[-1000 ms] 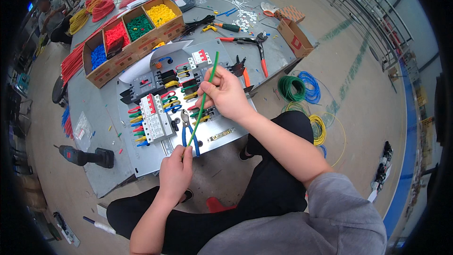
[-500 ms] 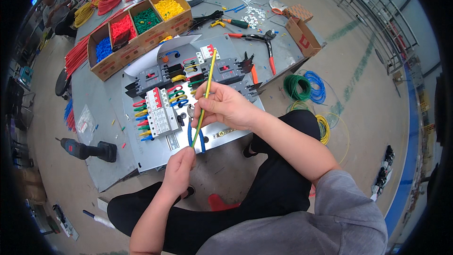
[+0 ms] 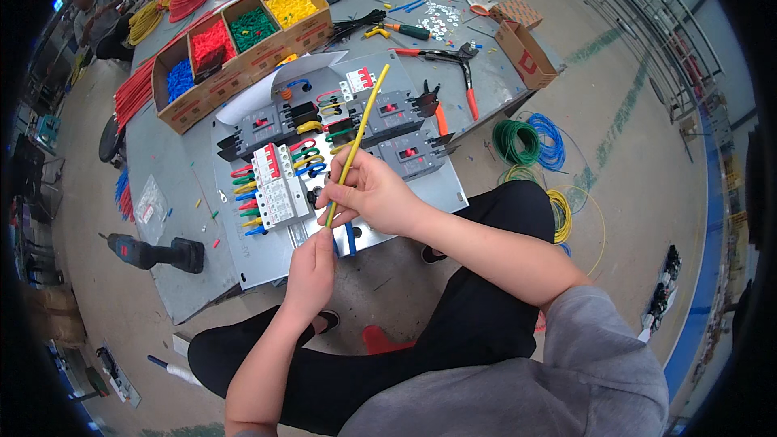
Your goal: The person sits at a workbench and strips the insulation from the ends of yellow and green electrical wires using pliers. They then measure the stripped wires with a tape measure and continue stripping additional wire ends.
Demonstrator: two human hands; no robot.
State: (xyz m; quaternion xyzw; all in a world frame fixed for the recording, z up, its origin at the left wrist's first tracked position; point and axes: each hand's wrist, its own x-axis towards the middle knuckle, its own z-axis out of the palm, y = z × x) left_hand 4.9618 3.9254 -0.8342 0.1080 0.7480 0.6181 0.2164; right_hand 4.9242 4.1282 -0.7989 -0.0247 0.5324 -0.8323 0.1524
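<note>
A straight length of yellow wire (image 3: 374,99) with a greenish side slants up and away between my hands. My left hand (image 3: 312,273) is closed on its lower end, its thumb upward. Higher up, my right hand (image 3: 374,194) pinches the same wire between thumb and fingers. Beneath them lies a metal mounting plate (image 3: 257,273) carrying breakers. A row of small breakers (image 3: 278,186) with coloured wire loops is left of my right hand. Larger grey moulded-case breakers (image 3: 410,154) sit beyond it. Pliers with blue handles (image 3: 350,239) are partly hidden under my hands.
A cardboard box (image 3: 243,65) of blue, red, green and yellow caps stands at the back. A cordless drill (image 3: 158,253) lies at the table's left edge. A red-handled cutter (image 3: 441,57) and a screwdriver (image 3: 407,31) lie far right. Wire coils (image 3: 515,143) rest on the floor.
Both hands have moved slightly away from me, the left one further, and are closer together. The wire has turned, now showing mostly yellow, and its far end leans more to the right.
</note>
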